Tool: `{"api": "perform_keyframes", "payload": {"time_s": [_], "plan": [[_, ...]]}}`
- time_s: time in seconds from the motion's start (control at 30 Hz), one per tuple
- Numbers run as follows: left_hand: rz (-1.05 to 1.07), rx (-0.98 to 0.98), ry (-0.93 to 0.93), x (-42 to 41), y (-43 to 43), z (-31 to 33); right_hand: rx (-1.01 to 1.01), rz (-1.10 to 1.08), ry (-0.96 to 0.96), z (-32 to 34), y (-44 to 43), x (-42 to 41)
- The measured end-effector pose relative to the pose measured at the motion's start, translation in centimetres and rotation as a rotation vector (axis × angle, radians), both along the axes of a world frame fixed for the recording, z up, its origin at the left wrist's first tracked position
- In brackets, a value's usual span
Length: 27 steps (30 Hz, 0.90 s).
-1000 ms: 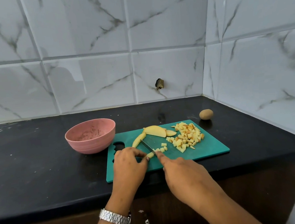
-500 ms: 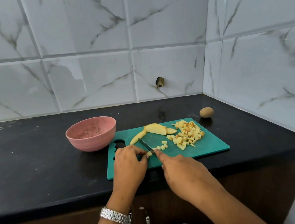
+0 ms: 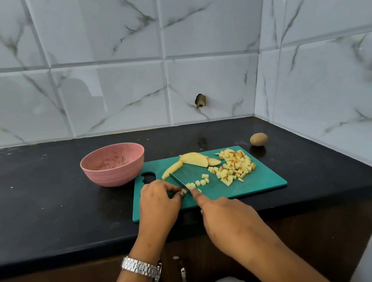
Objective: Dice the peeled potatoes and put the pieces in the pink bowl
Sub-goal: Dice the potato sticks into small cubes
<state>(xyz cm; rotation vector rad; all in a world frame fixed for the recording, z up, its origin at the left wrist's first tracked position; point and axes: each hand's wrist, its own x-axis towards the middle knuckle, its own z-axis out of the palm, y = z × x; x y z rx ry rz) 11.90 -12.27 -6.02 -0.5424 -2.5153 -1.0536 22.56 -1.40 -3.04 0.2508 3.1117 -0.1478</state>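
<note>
Grey-veined white tiles cover the corner walls, with a small dark hole broken in the back one. Below them runs a black table, and a green board lies at its near edge.

The left hand, a metal watch on its wrist, rests on the left end of the board. Its fingers are curled and their tips pinch a short potato strip against the board. The right hand is just beside it, closed over the handle of a knife with the forefinger stretched along the back of the blade. The handle itself is hidden under the hand. The blade slants away to the left, passing right against the left fingertips and across the strip.

A few loose cubes lie just beyond the right forefinger. Further out from that hand, on the far right part of the board, is the heap of dice, some with browned faces. Beyond the left fingertips lie uncut slices, at the knife's tip.

The bowl, pink and smeared inside, stands on the table beyond and left of the left hand, touching or nearly touching the board's corner. A whole unpeeled potato sits on the table past the board's far right corner.
</note>
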Motion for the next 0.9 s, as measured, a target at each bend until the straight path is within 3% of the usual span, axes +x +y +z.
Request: {"api": "perform_keyframes", "payload": {"time_s": [0.27,0.9], "plan": [[0.028,0.009,-0.024,0.0,0.0,0.3,-0.080,0.032,0.145,0.7,1.9,0.9],[0.033,0.008,-0.028,0.3,0.1,0.5,-0.039,0.062,0.052,0.0,1.1,0.5]]}}
